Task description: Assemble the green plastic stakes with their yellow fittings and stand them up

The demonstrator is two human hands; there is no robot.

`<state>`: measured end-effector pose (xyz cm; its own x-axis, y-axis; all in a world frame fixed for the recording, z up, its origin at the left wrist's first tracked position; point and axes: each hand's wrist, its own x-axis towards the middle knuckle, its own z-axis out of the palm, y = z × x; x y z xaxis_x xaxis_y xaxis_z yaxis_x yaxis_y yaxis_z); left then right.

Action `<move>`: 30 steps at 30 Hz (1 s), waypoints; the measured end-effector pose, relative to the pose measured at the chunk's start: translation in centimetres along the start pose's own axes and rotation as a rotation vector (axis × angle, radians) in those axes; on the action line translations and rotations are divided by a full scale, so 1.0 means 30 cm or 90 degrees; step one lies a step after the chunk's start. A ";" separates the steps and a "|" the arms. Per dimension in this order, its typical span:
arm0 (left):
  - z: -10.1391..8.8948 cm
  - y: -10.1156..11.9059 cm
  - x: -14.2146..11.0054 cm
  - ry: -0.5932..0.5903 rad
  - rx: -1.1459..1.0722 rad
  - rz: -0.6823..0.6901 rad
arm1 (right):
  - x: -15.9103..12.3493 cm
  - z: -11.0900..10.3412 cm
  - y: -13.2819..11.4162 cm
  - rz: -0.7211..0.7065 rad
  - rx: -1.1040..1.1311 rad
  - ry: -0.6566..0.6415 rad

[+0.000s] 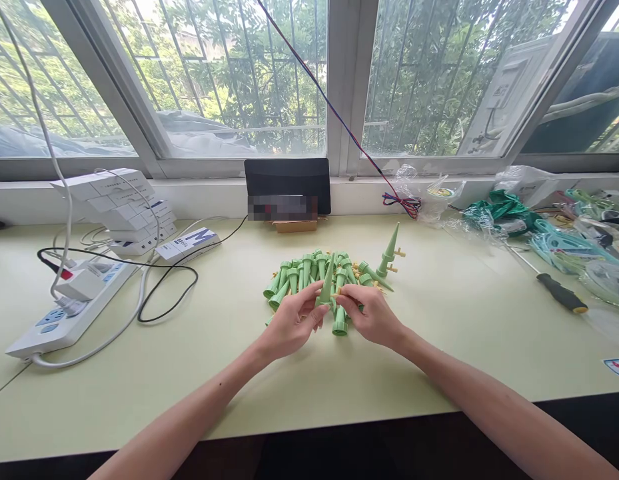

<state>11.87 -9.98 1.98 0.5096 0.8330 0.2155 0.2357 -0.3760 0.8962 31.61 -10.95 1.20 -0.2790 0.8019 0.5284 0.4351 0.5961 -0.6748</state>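
My left hand (295, 323) is closed around a green plastic watering spike (328, 280), its point tilted upward. At the spike's side, my right hand (372, 312) pinches a small yellow valve (338, 292) between thumb and fingers. Whether the valve is seated in the spike cannot be made out. Just behind both hands lies a pile of similar green spikes (292, 275), many with yellow valves, partly hidden by my hands. Another spike (390, 248) with yellow side pieces stands upright to the right of the pile.
A power strip (72, 320) with cables and stacked white boxes (132, 207) occupy the left. At the back, a black tablet-like screen (288, 177) leans by the window. A screwdriver (559, 292) and plastic-bagged items (564, 243) lie on the right.
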 end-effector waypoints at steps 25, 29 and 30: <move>-0.006 0.009 0.000 -0.017 0.002 0.000 | -0.004 0.001 -0.005 -0.031 -0.031 0.022; -0.005 0.004 -0.001 -0.011 0.003 0.011 | -0.005 0.004 0.003 -0.008 -0.019 0.011; -0.004 0.003 -0.001 -0.009 0.002 0.013 | -0.005 0.005 0.006 -0.004 -0.017 0.009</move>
<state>11.78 -9.98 2.11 0.5253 0.8198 0.2279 0.2282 -0.3937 0.8905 31.59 -10.97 0.94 -0.2703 0.7973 0.5396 0.4561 0.5996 -0.6576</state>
